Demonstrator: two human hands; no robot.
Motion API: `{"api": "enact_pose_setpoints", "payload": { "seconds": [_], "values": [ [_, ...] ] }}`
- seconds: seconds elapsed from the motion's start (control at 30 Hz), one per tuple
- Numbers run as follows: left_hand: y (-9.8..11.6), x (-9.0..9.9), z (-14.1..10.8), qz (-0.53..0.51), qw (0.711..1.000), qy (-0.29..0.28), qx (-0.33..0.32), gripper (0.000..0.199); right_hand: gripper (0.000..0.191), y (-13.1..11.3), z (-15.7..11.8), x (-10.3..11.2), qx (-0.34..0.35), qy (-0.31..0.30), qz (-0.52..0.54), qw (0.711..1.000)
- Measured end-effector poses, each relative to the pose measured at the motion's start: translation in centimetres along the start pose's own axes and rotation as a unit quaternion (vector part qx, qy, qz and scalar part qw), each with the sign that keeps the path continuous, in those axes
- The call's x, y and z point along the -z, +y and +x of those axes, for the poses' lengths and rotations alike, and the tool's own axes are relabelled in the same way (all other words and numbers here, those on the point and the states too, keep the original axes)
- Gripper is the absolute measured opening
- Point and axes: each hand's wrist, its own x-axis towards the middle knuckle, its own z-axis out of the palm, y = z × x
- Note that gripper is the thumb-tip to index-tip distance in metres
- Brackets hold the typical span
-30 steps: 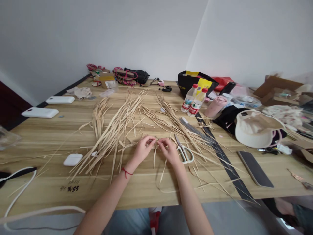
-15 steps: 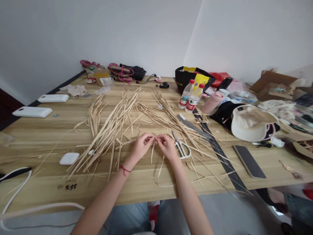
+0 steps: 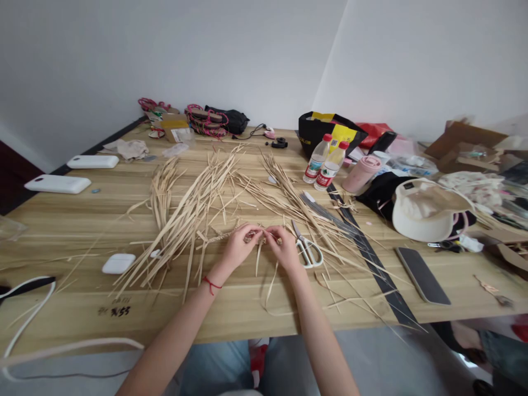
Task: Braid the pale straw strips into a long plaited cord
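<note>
Fingertips almost meeting, my left hand (image 3: 240, 245) and my right hand (image 3: 282, 245) both pinch a small braided piece of straw (image 3: 218, 237) low over the table. The braid runs out to the left past my left hand; the part between my fingers is mostly hidden. A loose straw strand (image 3: 270, 289) curls down below my right hand. Scissors (image 3: 307, 247) with white handles lie just right of my right hand. Long straw strips (image 3: 193, 203) are heaped beyond and left of my hands, and another bundle of strips (image 3: 284, 190) lies beyond them to the right.
Two water bottles (image 3: 324, 162), a pink tumbler (image 3: 362, 174) and a black and yellow bag (image 3: 325, 132) stand at the back right. Caps (image 3: 429, 209) and a phone (image 3: 423, 275) lie on the right. White devices (image 3: 58, 183) and an earbud case (image 3: 119, 263) sit on the left.
My hands stay together at the braid with almost no movement. The whole view has shifted slightly, so things appear a little farther right.
</note>
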Motion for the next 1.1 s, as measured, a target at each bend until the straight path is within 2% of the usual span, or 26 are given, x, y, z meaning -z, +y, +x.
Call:
{"api": "enact_pose_setpoints", "payload": {
  "seconds": [0.27, 0.57, 0.9, 1.1],
  "values": [
    [-0.65, -0.09, -0.04, 0.001, 1.000, -0.006, -0.001, 0.014, 0.016, -0.11, -0.02, -0.16, 0.004, 0.006, -0.013, 1.000],
    [-0.29, -0.07, 0.01, 0.003, 1.000, 0.004, 0.008, 0.012, 0.017, 0.24, -0.01, 0.04, 0.002, 0.013, 0.001, 1.000],
    [-0.66, -0.31, -0.02, -0.005, 1.000, 0.012, -0.001, 0.012, 0.020, 0.03, 0.07, 0.17, 0.050, 0.015, -0.050, 0.997],
    [-0.73, -0.15, -0.12, 0.006, 1.000, 0.005, 0.007, 0.014, 0.018, -0.09, 0.04, 0.29, 0.039, 0.032, -0.047, 0.998]
  ]
}}
